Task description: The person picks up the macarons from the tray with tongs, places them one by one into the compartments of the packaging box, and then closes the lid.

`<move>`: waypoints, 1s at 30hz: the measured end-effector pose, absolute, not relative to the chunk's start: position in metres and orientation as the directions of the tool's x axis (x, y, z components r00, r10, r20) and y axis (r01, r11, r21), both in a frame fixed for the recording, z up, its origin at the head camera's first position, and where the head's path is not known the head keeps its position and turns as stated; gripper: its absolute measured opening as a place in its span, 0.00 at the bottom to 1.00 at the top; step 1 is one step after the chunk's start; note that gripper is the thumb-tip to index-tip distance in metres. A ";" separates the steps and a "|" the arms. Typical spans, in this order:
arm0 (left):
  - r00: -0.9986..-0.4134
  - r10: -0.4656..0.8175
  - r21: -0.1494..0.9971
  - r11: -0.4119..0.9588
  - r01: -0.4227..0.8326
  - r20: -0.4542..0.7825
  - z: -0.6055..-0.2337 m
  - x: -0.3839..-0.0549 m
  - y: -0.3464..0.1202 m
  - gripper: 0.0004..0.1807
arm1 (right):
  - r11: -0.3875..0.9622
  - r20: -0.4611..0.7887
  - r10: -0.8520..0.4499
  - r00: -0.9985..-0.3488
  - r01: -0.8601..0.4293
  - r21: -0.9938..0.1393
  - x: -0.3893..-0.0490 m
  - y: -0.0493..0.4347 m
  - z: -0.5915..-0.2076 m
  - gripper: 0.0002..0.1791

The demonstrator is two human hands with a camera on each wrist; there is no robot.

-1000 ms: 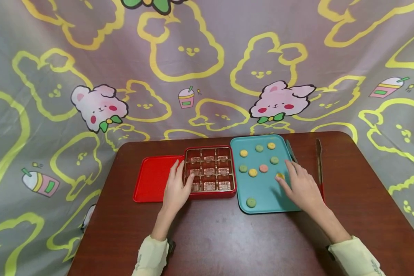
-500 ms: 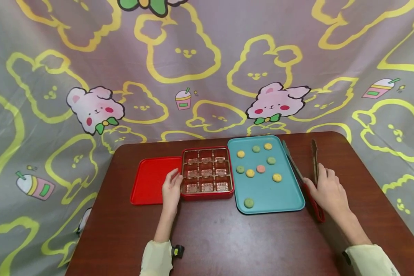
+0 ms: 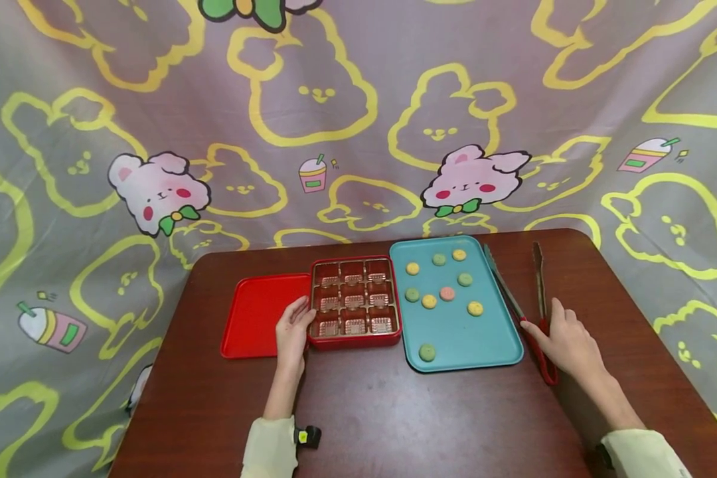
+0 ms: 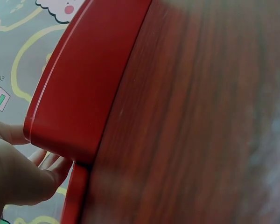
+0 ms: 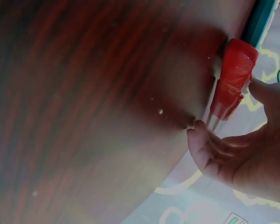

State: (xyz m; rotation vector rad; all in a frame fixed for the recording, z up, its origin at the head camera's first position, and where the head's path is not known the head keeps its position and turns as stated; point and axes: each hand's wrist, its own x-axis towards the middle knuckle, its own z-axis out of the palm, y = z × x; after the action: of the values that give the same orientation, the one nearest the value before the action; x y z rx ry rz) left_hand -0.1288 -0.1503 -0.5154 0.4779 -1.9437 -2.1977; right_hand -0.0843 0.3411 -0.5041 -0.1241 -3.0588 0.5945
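Note:
A red box [image 3: 358,341] with a clear divided insert stands mid-table. My left hand [image 3: 291,333] holds it at the left front corner, thumb at the rim and fingers curled along the left wall, as the left wrist view shows. To the right, metal tongs with red handles [image 3: 548,373] lie spread on the table. My right hand [image 3: 575,344] is curled around them from above, thumb at one red handle [image 5: 237,70] and fingertips low on the far side. Between box and tongs, small green, yellow and pink macarons lie on a blue tray [image 3: 460,342].
A flat red lid [image 3: 253,322] lies left of the box, right beside my left hand. The dark wooden table [image 3: 370,411] meets a patterned cloth backdrop [image 3: 334,79] at its far edge.
My right hand has moved right, from over the tray to the tongs. My left hand has drawn its fingers back from over the box and curled them at its left side.

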 end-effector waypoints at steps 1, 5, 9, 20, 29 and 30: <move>-0.935 -0.330 0.986 -0.143 -0.087 -0.130 -0.516 -0.128 -0.151 0.24 | 0.925 -0.003 0.080 -0.997 0.075 -0.373 -0.084 0.341 -0.504 0.51; -0.937 -0.314 0.980 -0.172 -0.104 -0.154 -0.519 -0.126 -0.152 0.25 | 0.922 -0.051 0.065 -0.997 0.079 -0.378 -0.084 0.339 -0.502 0.52; -0.939 -0.300 0.975 -0.194 -0.110 -0.166 -0.521 -0.126 -0.152 0.25 | 0.912 -0.079 0.039 -0.996 0.068 -0.405 -0.087 0.339 -0.501 0.47; -0.936 -0.302 0.969 -0.219 -0.116 -0.180 -0.524 -0.124 -0.149 0.24 | 0.902 -0.124 0.062 -0.990 0.109 -0.418 -0.096 0.335 -0.502 0.29; -0.940 -0.295 0.969 -0.223 -0.106 -0.171 -0.525 -0.124 -0.150 0.23 | 0.875 0.051 0.104 -0.993 0.067 -0.479 -0.088 0.336 -0.495 0.17; -0.940 -0.294 0.970 -0.218 -0.108 -0.170 -0.525 -0.124 -0.151 0.24 | 0.874 0.088 0.106 -0.990 0.051 -0.483 -0.088 0.335 -0.494 0.17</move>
State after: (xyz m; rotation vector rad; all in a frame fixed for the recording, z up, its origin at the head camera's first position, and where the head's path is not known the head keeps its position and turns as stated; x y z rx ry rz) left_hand -0.1243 -0.1509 -0.5252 0.4886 -1.8829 -2.3090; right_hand -0.0876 0.3351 -0.4935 -0.1230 -2.9326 0.7511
